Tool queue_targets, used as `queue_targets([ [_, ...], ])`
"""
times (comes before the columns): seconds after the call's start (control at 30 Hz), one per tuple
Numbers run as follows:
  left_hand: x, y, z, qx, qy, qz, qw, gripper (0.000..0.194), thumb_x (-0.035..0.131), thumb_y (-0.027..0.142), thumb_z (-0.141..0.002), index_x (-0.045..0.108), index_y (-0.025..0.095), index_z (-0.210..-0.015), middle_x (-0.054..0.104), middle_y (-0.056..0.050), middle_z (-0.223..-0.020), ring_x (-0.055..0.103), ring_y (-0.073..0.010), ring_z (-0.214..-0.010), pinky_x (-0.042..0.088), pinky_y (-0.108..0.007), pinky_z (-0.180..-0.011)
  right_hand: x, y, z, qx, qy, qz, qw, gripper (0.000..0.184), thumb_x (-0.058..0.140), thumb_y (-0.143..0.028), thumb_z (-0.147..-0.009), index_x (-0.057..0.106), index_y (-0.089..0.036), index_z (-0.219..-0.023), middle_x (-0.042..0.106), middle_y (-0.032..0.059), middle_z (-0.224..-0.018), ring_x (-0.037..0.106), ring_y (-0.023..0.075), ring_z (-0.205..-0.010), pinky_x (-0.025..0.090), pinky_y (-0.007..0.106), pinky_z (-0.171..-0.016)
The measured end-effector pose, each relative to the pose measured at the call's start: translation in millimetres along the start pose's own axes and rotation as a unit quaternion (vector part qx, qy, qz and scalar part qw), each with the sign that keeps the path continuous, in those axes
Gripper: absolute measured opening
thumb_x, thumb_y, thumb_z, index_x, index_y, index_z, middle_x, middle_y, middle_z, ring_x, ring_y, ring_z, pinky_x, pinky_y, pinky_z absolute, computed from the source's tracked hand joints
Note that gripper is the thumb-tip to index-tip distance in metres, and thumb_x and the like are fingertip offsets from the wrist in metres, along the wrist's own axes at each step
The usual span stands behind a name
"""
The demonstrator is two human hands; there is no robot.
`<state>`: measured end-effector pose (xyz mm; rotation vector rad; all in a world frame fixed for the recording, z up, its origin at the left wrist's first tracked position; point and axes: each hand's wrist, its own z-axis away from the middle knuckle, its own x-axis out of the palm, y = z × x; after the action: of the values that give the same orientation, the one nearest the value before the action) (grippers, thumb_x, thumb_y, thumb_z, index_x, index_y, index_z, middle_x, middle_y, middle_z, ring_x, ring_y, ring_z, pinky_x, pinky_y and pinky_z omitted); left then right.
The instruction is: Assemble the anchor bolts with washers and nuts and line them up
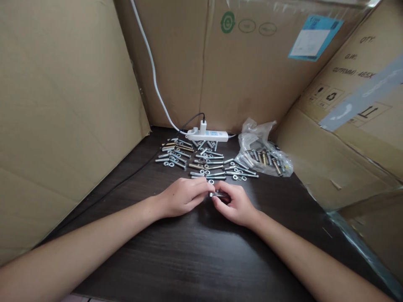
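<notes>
Two forearms (103, 239) lie nearest; right hand (237, 205) pinches one bolt (221, 194), left hand (181, 197) is at its end, grip unclear. Far: many loose bolts (209, 162), one bag (247, 141).

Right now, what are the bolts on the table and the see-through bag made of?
The bolts look like metal, probably plated steel: most shine silvery, some look yellowish. The bag seems to be thin, clear plastic, because it's crinkled, glossy, and bolts show through it.
</notes>
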<state>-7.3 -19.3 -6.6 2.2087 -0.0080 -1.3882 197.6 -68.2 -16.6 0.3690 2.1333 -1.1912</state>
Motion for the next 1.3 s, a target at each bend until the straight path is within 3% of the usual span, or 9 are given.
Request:
queue_targets([
  [0.63,-0.9,10.8,-1.7,-0.013,0.014,-0.062,0.998,0.016,0.037,0.018,-0.093,0.049,0.018,-0.104,0.060,-0.002,-0.093,0.059,-0.0136,-0.077,0.046,-0.024,-0.069,0.6,-2.7,-1.6,0.020,0.027,-0.009,0.999,0.006,0.054,-0.020,-0.078,0.056,-0.017,-0.082,0.047,-0.0047,-0.058,0.040,0.0082,-0.049,0.033,0.020,-0.050],
  [0.97,-3.2,10.3,-3.6,-0.017,-0.037,-0.080,0.996,0.015,0.038,0.021,-0.094,0.052,0.018,-0.092,0.059,-0.001,-0.085,0.057,-0.0137,-0.075,0.043,-0.023,-0.067,0.8,-1.1,-0.3,0.003,0.019,-0.005,1.000,0.005,0.053,-0.019,-0.078,0.058,-0.017,-0.079,0.052,-0.0038,-0.059,0.041,0.0079,-0.049,0.034,0.019,-0.049],
  [1.3,-1.6,9.6,-2.8,-0.028,-0.043,-0.090,0.995,0.019,0.035,0.022,-0.095,0.051,0.018,-0.087,0.059,-0.001,-0.082,0.056,-0.0145,-0.074,0.042,-0.025,-0.068,1.5,-1.0,-0.8,0.005,0.016,-0.003,1.000,0.005,0.053,-0.021,-0.079,0.057,-0.017,-0.079,0.051,-0.0037,-0.059,0.041,0.0081,-0.049,0.034,0.019,-0.050],
])
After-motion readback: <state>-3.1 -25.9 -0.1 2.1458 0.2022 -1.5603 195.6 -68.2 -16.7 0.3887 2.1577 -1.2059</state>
